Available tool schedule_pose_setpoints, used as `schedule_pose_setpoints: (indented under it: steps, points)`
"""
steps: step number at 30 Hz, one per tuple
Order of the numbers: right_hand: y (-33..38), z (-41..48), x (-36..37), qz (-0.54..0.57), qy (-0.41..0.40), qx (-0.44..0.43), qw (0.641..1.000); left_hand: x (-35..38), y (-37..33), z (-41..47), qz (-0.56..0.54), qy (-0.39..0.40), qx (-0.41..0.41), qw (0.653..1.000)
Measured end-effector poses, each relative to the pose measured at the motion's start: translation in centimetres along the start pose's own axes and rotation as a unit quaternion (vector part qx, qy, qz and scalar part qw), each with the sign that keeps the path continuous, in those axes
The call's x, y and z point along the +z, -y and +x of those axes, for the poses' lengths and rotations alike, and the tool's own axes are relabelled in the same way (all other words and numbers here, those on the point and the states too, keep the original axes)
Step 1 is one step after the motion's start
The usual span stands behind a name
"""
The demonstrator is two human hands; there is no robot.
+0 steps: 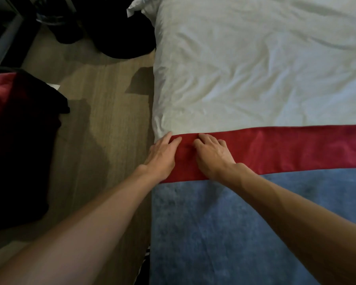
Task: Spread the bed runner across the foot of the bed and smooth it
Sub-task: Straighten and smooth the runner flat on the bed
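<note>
Our left hand (162, 155) and right hand (211, 156) are bare, and both forearms (95, 219) run bare back to the frame's edge.

Your bed runner (286, 149) runs off the right edge | your left hand (160, 159) hides its end | dark shapes (119, 33) top left unreadable.

- Past my right hand (212, 155), the red runner (296, 147) lies flat and open to the right.
- The white duvet (255, 68) beyond it and the blue blanket (224, 223) near me are open ground.
- On my left the wood floor (103, 130) gives a lane, hemmed in by a dark heap (19, 151) and a black round base (121, 38).
</note>
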State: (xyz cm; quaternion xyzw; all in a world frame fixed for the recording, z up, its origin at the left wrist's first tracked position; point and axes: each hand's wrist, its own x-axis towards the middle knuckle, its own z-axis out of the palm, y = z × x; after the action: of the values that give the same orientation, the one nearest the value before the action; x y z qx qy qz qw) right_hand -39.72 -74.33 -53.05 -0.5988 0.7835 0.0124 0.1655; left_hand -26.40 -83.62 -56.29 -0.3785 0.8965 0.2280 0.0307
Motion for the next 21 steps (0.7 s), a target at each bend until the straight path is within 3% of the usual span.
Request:
schedule_pose_setpoints:
  steps: [5, 10, 13, 17, 21]
  points:
    - [-1.0, 2.9, -0.2, 0.008, -0.076, 0.047, 0.996, -0.8, 0.9, 3.4, 0.011, -0.048, 0.01, 0.999]
    - [-1.5, 5.0, -0.5, 0.025, -0.102, 0.066, 0.992, -1.3, 2.0, 4.8, 0.025, -0.061, 0.031, 0.997]
    - [-1.4, 6.4, -0.8, 0.023, -0.127, 0.082, 0.988, -2.0, 2.2, 5.9, 0.017, -0.096, 0.002, 0.995]
    - [0.3, 6.5, 0.6, 0.03, -0.122, 0.129, 0.984, -2.2, 1.9, 6.3, 0.071, -0.052, -0.01, 0.996]
    - [1.5, 4.2, 1.7, 0.07, -0.136, 0.15, 0.977, -2.5, 0.2, 5.9, 0.115, -0.083, 0.097, 0.985]
